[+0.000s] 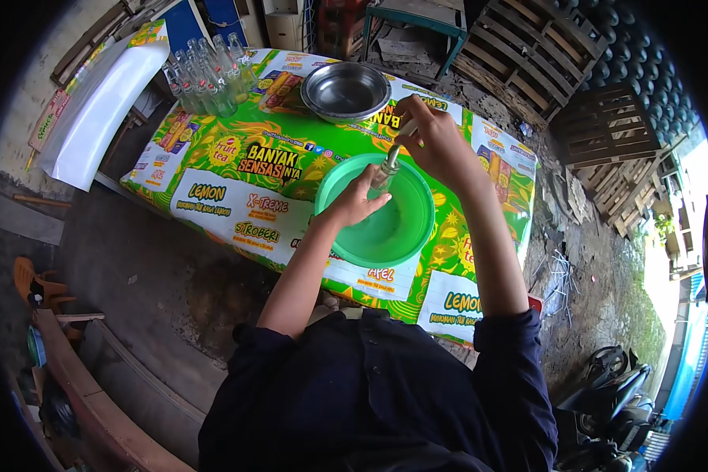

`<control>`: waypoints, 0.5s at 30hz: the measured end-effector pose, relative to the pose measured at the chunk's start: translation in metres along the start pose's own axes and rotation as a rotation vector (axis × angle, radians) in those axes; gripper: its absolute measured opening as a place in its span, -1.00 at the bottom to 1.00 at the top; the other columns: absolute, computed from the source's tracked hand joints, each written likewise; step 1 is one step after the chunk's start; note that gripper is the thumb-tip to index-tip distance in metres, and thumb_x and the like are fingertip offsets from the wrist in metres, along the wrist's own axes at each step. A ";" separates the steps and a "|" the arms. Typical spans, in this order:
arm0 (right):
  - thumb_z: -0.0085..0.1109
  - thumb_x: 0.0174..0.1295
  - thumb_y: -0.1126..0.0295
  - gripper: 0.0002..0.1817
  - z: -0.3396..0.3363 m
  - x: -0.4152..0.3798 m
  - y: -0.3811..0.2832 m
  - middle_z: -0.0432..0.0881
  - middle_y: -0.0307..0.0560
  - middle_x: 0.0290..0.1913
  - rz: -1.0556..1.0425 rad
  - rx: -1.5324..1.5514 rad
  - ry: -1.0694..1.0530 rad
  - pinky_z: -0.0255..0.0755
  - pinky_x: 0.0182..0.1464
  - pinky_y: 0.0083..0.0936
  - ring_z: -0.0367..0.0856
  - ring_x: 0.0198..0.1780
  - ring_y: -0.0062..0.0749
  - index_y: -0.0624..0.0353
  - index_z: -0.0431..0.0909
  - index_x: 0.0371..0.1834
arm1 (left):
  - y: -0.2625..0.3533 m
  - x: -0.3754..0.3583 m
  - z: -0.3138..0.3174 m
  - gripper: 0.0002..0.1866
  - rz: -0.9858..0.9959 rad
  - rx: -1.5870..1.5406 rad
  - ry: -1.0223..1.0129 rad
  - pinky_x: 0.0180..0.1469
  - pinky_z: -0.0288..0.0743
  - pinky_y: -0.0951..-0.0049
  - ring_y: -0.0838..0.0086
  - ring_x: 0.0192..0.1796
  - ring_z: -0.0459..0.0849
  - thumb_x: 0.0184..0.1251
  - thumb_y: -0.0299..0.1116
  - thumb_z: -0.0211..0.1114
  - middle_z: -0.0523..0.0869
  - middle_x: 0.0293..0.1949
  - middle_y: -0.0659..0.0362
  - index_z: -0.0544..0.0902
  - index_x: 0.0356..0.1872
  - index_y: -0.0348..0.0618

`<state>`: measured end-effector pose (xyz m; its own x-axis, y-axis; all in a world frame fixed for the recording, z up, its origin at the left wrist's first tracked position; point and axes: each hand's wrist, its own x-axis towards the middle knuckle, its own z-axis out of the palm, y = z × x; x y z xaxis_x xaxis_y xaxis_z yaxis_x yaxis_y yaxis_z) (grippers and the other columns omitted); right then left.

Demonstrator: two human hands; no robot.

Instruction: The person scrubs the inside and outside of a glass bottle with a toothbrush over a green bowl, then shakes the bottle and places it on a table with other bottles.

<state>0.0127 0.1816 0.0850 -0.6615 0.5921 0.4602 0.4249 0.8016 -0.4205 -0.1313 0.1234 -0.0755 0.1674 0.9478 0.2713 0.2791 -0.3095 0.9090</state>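
My left hand [354,202] is wrapped round a clear glass bottle [382,179], held tilted above the green plastic basin [429,216]. My right hand [436,141] is closed on a slim pale stick-like tool [394,153], whose lower end is at the bottle's mouth. Whether that end carries a brush cannot be made out. Water seems to lie in the basin. Just behind it, near my right fingers, stands a round steel bowl [311,98].
Several glass bottles [220,101] stand grouped at the table's far left. A printed green and white cover [236,206] lies over the table. Wooden pallets [519,51] lean beyond the right side. A motorcycle [610,393] is at the lower right, a wooden bench [94,393] at left.
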 end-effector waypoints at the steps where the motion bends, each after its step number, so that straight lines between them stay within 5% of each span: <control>1: 0.23 -0.03 0.62 -0.65 -0.001 -0.002 0.003 0.63 0.03 -0.36 0.013 0.051 0.009 0.54 -0.25 -0.43 0.67 -0.27 -0.17 0.28 0.32 -0.17 | -0.001 0.000 -0.001 -0.53 0.006 0.013 -0.009 0.13 0.32 0.37 0.37 -0.01 0.50 0.19 -0.38 0.25 0.52 -0.12 0.14 0.29 0.10 -0.18; 5: 0.14 -0.02 0.69 -0.66 -0.018 -0.005 -0.005 0.60 0.06 -0.40 0.123 0.309 0.147 0.52 -0.31 -0.43 0.67 -0.30 -0.24 0.29 0.30 -0.16 | -0.011 0.002 -0.001 -0.54 0.075 0.092 -0.016 0.12 0.32 0.38 0.38 -0.01 0.50 0.17 -0.39 0.26 0.51 -0.13 0.16 0.30 0.07 -0.16; 8: 0.15 0.09 0.63 -0.70 0.009 -0.015 0.017 0.61 -0.01 -0.26 0.194 0.392 -0.003 0.54 -0.18 -0.48 0.67 -0.20 -0.31 0.26 0.23 -0.19 | -0.010 0.000 -0.002 -0.53 0.064 0.030 -0.015 0.10 0.33 0.38 0.40 -0.01 0.49 0.15 -0.42 0.27 0.51 -0.14 0.17 0.29 0.05 -0.14; 12: 0.03 0.18 0.67 -0.67 0.009 -0.015 0.026 0.54 0.02 -0.13 0.140 0.752 0.068 0.46 0.00 -0.50 0.57 -0.04 -0.35 0.26 0.22 -0.01 | -0.012 0.000 -0.002 -0.52 0.052 0.022 -0.004 0.09 0.33 0.38 0.44 0.00 0.48 0.11 -0.44 0.29 0.51 -0.16 0.19 0.30 0.04 -0.13; 15: 0.03 0.16 0.67 -0.53 0.027 -0.016 0.029 0.56 0.03 -0.15 0.151 0.667 0.009 0.46 -0.02 -0.43 0.57 -0.08 -0.36 0.29 0.16 0.14 | -0.024 0.001 0.000 -0.52 0.047 0.054 0.013 0.08 0.34 0.37 0.46 0.01 0.48 0.11 -0.45 0.29 0.51 -0.16 0.20 0.30 0.05 -0.12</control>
<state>0.0191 0.1930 0.0444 -0.6184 0.6965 0.3641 0.0382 0.4894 -0.8712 -0.1379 0.1323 -0.0971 0.1693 0.9331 0.3173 0.3221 -0.3567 0.8770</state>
